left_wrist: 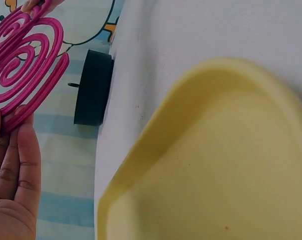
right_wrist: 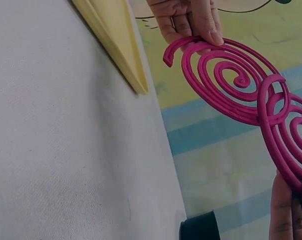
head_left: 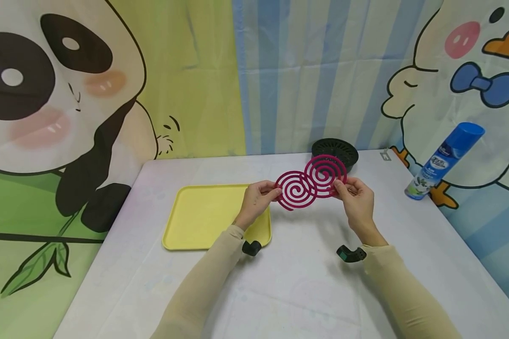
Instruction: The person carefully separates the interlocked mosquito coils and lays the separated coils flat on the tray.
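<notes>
The white table (head_left: 297, 292) bears a yellow tray (head_left: 208, 216) — plus a black dish (head_left: 335, 146) and blue can (head_left: 443, 162).

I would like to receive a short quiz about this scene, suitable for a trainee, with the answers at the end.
1. True or false: the left hand and the right hand hold the pink spirals above the table.
2. Which hand is nearer to the yellow tray? A) left B) right C) both equally
3. Complete: in the head view, a blue-capped ______ stands near the table's right edge.

Key: 1. True. 2. A. 3. spray can.
</notes>
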### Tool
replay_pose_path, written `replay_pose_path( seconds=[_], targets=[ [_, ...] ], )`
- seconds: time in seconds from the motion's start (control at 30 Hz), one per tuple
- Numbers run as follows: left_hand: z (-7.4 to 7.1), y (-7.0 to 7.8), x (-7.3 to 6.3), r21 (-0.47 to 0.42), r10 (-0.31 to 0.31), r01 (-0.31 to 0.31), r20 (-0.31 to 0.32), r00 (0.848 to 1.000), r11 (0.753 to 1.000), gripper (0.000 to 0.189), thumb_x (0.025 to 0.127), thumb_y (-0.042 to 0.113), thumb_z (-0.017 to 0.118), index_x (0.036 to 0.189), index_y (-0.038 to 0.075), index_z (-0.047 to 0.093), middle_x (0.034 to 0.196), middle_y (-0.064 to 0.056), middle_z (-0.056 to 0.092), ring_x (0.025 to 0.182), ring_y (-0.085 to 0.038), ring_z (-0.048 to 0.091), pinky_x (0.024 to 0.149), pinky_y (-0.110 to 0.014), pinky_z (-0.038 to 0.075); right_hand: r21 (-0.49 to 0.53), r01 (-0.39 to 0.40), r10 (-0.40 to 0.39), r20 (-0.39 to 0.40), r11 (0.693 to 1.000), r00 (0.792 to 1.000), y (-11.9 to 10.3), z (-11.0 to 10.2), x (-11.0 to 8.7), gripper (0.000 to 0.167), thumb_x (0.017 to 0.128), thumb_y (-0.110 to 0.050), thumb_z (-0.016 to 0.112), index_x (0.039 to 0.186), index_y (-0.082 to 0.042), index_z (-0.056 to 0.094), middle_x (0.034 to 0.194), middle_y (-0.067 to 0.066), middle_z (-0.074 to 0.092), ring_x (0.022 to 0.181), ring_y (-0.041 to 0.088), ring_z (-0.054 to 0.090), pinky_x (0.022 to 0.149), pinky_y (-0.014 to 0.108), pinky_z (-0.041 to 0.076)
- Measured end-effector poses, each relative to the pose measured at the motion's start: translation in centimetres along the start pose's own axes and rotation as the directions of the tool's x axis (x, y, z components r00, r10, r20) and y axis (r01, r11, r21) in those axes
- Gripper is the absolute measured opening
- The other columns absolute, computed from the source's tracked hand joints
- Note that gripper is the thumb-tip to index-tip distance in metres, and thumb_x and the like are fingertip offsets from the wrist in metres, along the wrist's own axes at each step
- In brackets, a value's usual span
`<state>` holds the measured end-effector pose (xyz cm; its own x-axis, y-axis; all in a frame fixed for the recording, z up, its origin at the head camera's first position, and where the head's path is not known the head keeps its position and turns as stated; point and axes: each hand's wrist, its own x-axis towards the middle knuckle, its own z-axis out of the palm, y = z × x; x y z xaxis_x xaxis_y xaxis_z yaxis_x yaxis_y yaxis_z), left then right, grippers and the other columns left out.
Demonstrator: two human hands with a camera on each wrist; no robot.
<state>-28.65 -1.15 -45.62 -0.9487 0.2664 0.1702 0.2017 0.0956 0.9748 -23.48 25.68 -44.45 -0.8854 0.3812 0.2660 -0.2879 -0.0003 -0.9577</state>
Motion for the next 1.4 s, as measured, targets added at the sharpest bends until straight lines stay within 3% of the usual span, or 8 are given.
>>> replay_pose_path(
  seconds=[0.4,0.87,1.1,1.4],
  targets=[
    [-0.4,0.3,0.0,0.038,-0.007,0.006,0.039,0.999,0.999,0.016,0.094,0.016,0.074,0.104,0.004,0.073,0.097,-0.011,0.078,0.086,-0.017,0.076,0.081,-0.027,0.062,-0.131,-0.021,0.028,0.049,0.991,0.998,-0.9,-0.5,0.3,0.031,0.094,-0.019,0.072,0.113,0.004,0.064,0.092,-0.003,0.073,0.079,0.006,0.074,0.075,0.022,0.060],
    [-1.0,-0.4,-0.7,0.100,-0.052,0.044,0.080,0.995,0.994,0.015,0.094,0.017,0.073,0.104,0.006,0.073,0.098,-0.007,0.078,0.086,-0.015,0.074,0.081,-0.030,0.063,-0.245,-0.019,0.046,0.104,0.969,0.994,0.2,-1.3,-0.1,0.034,0.095,-0.028,0.071,0.114,-0.002,0.063,0.092,-0.004,0.071,0.079,0.005,0.073,0.075,0.021,0.060],
    [-1.0,-0.5,-0.7,0.085,-0.049,0.043,0.063,0.997,0.995,0.017,0.094,0.018,0.073,0.106,0.006,0.073,0.098,-0.007,0.078,0.086,-0.015,0.075,0.081,-0.028,0.062,-0.235,-0.024,0.048,0.098,0.972,0.994,0.0,-1.2,-0.1,0.033,0.095,-0.029,0.071,0.114,-0.002,0.063,0.092,-0.004,0.071,0.079,0.005,0.073,0.076,0.021,0.060],
    [-0.9,-0.4,-0.8,0.050,-0.033,0.030,0.054,0.998,0.998,0.019,0.094,0.017,0.074,0.107,0.004,0.073,0.097,-0.010,0.077,0.086,-0.016,0.075,0.081,-0.028,0.062,-0.132,-0.078,0.086,0.052,0.988,0.995,-0.1,-0.8,-0.2,0.033,0.093,-0.023,0.073,0.116,0.000,0.063,0.092,-0.003,0.072,0.079,0.006,0.073,0.076,0.021,0.060]
  ],
)
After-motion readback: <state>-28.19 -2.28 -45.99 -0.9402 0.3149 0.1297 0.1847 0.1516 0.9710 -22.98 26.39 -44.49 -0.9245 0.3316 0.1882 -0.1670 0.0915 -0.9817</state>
